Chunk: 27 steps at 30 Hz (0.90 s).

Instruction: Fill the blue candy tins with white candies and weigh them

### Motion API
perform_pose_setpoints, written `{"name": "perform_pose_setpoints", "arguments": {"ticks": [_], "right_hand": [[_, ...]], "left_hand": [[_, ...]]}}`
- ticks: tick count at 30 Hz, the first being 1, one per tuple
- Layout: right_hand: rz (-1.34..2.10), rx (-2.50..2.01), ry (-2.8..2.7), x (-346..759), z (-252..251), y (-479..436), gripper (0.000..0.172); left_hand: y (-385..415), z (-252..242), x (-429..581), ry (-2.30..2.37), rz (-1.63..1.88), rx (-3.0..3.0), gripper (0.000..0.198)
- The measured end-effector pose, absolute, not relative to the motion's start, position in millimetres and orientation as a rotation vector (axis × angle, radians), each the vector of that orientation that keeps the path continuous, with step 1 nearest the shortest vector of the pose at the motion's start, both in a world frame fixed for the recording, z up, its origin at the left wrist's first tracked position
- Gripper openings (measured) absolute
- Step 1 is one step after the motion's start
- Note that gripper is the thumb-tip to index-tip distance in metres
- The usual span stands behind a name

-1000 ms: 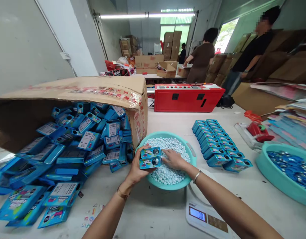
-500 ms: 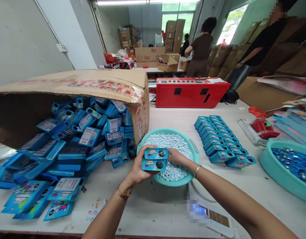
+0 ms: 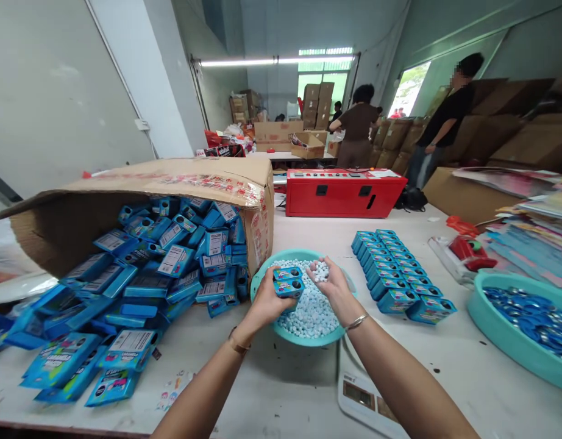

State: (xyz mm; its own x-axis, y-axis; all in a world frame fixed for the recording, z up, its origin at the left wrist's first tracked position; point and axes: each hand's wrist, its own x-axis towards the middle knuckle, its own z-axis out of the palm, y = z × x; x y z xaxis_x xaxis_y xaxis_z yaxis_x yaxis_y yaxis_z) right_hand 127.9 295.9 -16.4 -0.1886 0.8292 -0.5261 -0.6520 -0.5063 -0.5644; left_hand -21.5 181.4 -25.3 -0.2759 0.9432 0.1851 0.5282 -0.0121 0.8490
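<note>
Over the left part of a turquoise basin (image 3: pixel 263 263), my left hand (image 3: pixel 268 299) grips two small blue boxes (image 3: pixel 288 282), one above the other, their ends with dark round holes facing up. The basin is full of pale blue and white candies (image 3: pixel 308 317). My right hand (image 3: pixel 332 286) is cupped palm-up above the basin's right side, with a small heap of candies (image 3: pixel 319 271) at its fingers. It is just right of the boxes, apart from them.
A carton (image 3: pixel 258 225) spilling blue boxes lies left. Rows of upright boxes (image 3: pixel 395 274), a white scale (image 3: pixel 354 390) and a basin of blue lids (image 3: pixel 477 305) are right. Behind stands a red machine (image 3: pixel 345 195); people (image 3: pixel 445 122) are farther back.
My right hand has turned palm-up and now holds candies. My left hand still holds the two boxes, now slightly tilted. The camera view has tipped upward.
</note>
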Motion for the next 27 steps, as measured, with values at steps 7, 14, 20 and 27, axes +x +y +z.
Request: {"name": "perform_pose_setpoints", "arguments": {"ticks": [7, 14, 20, 27], "right_hand": [[1.541, -0.792, -0.572, 96, 2, 272, 0.019], [1.441, -0.807, -0.632, 96, -1, 279, 0.020], [1.716, -0.781, -0.273, 109, 2, 298, 0.019], [1.839, -0.721, -0.293, 133, 4, 304, 0.025]], "left_hand": [[199, -30, -1, 1.793, 1.222, 1.695, 0.079], [204, -31, 1, 1.778, 1.264, 1.679, 0.075], [202, -30, 0, 1.803, 1.339, 1.642, 0.071], [198, -28, -3, 1.785, 1.435, 1.542, 0.071]]}}
